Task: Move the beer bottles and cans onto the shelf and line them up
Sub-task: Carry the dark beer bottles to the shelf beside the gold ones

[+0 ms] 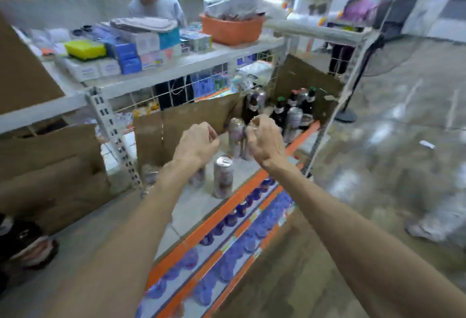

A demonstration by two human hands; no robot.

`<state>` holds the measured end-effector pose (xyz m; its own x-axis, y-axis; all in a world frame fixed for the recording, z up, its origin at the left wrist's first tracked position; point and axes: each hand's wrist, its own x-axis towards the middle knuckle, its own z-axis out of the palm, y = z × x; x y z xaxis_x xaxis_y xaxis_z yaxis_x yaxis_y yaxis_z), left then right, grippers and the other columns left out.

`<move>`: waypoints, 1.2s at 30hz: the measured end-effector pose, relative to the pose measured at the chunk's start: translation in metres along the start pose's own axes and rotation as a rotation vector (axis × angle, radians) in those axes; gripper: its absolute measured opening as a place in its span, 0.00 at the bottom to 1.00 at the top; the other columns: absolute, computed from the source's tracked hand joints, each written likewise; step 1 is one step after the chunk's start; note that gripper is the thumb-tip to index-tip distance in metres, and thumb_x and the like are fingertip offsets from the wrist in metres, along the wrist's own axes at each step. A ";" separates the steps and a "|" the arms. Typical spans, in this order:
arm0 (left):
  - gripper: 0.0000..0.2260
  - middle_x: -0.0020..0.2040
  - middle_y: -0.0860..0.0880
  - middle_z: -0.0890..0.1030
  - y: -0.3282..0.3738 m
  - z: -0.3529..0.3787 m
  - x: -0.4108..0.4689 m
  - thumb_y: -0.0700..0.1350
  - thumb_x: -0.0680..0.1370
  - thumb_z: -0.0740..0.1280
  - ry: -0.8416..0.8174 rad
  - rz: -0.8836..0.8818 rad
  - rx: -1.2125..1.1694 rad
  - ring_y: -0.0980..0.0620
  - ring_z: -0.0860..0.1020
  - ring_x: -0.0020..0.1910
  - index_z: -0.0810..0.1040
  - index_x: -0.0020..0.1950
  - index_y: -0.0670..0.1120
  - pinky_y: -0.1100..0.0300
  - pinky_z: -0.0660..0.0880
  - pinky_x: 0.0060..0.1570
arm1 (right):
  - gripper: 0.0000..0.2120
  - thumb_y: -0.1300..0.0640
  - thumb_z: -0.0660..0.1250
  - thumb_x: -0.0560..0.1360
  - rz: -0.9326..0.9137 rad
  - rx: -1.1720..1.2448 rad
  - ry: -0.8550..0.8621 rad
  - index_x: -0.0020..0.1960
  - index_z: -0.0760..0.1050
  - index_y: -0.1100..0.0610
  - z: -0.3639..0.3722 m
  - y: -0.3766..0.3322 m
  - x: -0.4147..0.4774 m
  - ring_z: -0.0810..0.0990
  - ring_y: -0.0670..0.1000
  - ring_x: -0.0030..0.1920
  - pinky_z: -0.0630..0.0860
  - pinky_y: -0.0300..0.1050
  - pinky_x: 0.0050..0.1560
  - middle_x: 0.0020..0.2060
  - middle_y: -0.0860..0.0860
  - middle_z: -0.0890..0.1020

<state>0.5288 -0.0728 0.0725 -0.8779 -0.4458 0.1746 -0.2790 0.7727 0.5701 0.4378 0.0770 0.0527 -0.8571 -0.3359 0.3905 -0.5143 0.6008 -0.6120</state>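
Labels on the pale cans are showing only blurred pink (nothing readable). They are standing near the orange front edge of the grey shelf, dark bottles at its far right corner. The left hand is curling emptily; whether the right hand is gripping a can, I cannot tell.

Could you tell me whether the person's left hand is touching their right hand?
Apart. The head view shows a clear gap between the left hand and the right hand, with a can standing on the shelf visible through it.
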 end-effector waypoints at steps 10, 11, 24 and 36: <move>0.08 0.50 0.45 0.81 0.178 0.154 0.061 0.46 0.77 0.69 -0.151 0.113 -0.037 0.44 0.78 0.52 0.77 0.53 0.43 0.54 0.74 0.50 | 0.11 0.54 0.62 0.79 0.375 -0.143 0.105 0.56 0.72 0.61 -0.175 0.214 0.033 0.77 0.60 0.56 0.72 0.50 0.54 0.54 0.59 0.78; 0.08 0.50 0.46 0.80 0.178 0.155 0.072 0.46 0.77 0.68 -0.134 0.095 -0.034 0.45 0.78 0.52 0.77 0.53 0.43 0.54 0.73 0.49 | 0.11 0.55 0.62 0.79 0.367 -0.146 0.093 0.57 0.72 0.62 -0.173 0.220 0.039 0.77 0.60 0.55 0.72 0.50 0.53 0.54 0.59 0.78; 0.21 0.51 0.41 0.78 0.153 0.237 0.268 0.51 0.72 0.74 -0.011 -0.102 -0.079 0.40 0.80 0.49 0.73 0.55 0.39 0.48 0.78 0.45 | 0.11 0.55 0.63 0.78 0.194 -0.080 -0.103 0.57 0.70 0.60 -0.072 0.277 0.232 0.75 0.60 0.54 0.74 0.55 0.53 0.54 0.58 0.77; 0.29 0.45 0.52 0.75 0.132 0.291 0.380 0.48 0.73 0.76 -0.218 -0.356 -0.163 0.57 0.72 0.35 0.68 0.67 0.40 0.67 0.69 0.31 | 0.23 0.51 0.69 0.76 0.386 -0.033 -0.221 0.64 0.66 0.62 -0.011 0.373 0.384 0.76 0.61 0.57 0.73 0.51 0.51 0.58 0.59 0.76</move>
<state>0.0454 -0.0084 -0.0191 -0.8047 -0.5518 -0.2191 -0.5292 0.4994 0.6860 -0.0823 0.1801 -0.0180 -0.9736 -0.2272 -0.0203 -0.1575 0.7342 -0.6604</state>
